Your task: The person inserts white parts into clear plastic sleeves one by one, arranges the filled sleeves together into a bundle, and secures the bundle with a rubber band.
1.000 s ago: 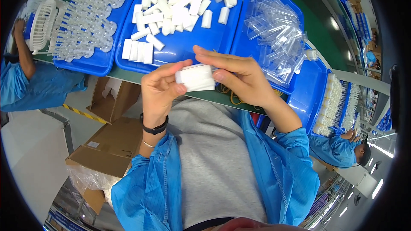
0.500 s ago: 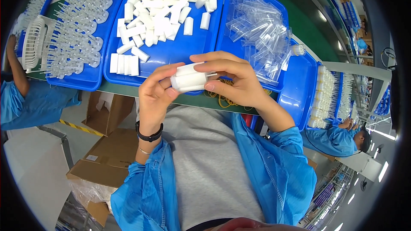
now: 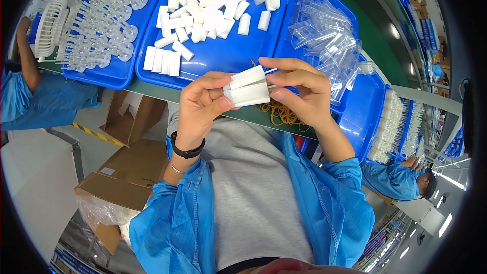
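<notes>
In front of my chest, my left hand (image 3: 200,102) is closed round one end of a bundle of white block-like pieces (image 3: 251,94) set on a translucent pronged holder (image 3: 228,93). The pieces fan apart toward the right, with a gap between them. Thin prong tips stick out at that end. My right hand (image 3: 306,91) has its fingertips and thumb closed at these prongs. The exact contact there is partly hidden. Beyond my hands, a blue tray (image 3: 213,56) carries a heap of loose white pieces (image 3: 213,5) and a short row of them (image 3: 162,61).
At left, a blue tray (image 3: 114,73) holds translucent pronged holders (image 3: 101,30) beside a white rack (image 3: 50,28). Clear plastic sleeves (image 3: 324,35) fill a right-hand tray. Yellow rubber bands (image 3: 284,114) lie by my right wrist. Cardboard boxes (image 3: 129,172) stand below; co-workers sit on both sides.
The white pieces have spread apart at their right end, where they were together before. My right hand has drawn back from their sides to the prong tips. The whole view has shifted slightly.
</notes>
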The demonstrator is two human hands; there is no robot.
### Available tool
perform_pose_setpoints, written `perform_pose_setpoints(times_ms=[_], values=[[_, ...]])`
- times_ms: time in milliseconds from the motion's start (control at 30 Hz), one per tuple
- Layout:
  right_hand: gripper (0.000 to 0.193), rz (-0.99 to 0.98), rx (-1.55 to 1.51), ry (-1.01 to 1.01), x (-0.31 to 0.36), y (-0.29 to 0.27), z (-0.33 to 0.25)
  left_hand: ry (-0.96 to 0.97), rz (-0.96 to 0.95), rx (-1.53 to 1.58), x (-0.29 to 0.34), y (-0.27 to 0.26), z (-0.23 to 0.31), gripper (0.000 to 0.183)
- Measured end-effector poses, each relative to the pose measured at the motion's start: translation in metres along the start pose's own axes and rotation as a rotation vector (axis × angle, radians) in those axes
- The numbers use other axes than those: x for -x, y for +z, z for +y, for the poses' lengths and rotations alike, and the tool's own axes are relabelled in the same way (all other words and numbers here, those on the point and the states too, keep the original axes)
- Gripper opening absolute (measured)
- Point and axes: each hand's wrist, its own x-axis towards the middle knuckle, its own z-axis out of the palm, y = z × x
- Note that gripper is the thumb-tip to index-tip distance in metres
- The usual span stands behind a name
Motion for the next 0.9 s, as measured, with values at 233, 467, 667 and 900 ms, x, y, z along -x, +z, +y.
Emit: perform_pose_setpoints(times_ms=[233, 467, 667, 900], values=[[0.019, 0.101, -0.128, 0.094, 0.005, 0.014, 0.015, 0.05, 0.023, 0.003, 0.004, -0.002, -0.006, 0.025], [0.019, 0.175, -0.244, 0.164, 0.004, 0.019, 0.016, 0.056, 0.022, -0.096, 0.001, -0.002, -0.002, 0.025], [0.024, -0.143, 0.121, -0.157, -0.01, -0.003, 0.002, -0.091, -0.055, 0.002, -0.002, -0.006, 0.0, 0.027], [0.035, -0.061, 1.249, -0.195, -0.035, -0.063, 0.004, -0.226, -0.006, -0.025, 0.003, 0.005, 0.004, 0.041]])
